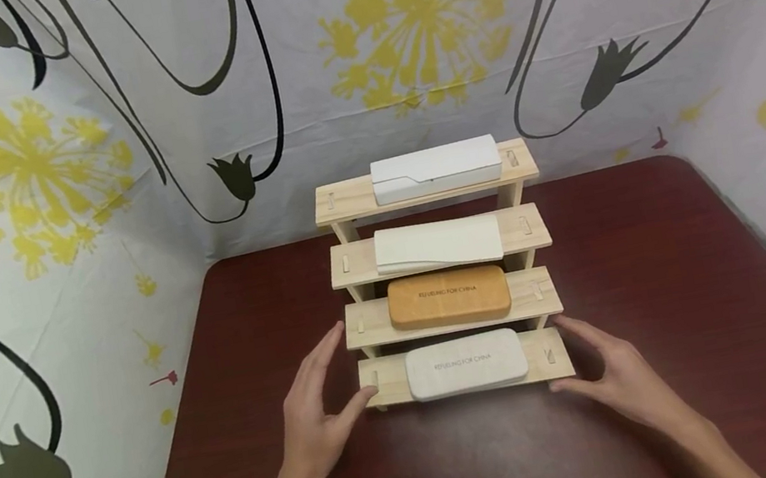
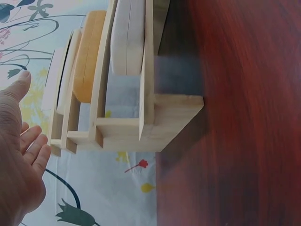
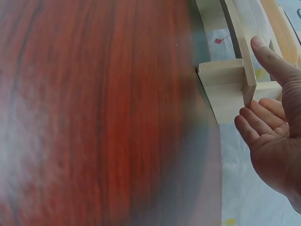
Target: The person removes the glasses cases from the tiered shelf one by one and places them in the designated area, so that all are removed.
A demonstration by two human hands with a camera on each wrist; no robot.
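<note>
Stepped wooden rack (image 1: 393,381), rounded cases (image 1: 450,308)

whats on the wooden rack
One per shelf, top down: a white box, a cream case, an orange case and a white case. Their insides are hidden, as is the shelf directly beneath each.

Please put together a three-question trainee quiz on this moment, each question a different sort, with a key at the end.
1. Fill in the last word: the lettering on the orange glasses case reads "REFUELING FOR ____".
2. True or false: the left hand and the right hand are at opposite ends of the four-tier wooden stand.
3. Multiple choice: on which tier does the white printed glasses case lie?
A) the top one
B) the second from the top
C) the lowest one

Key: 1. CHINA; 2. True; 3. C
</note>
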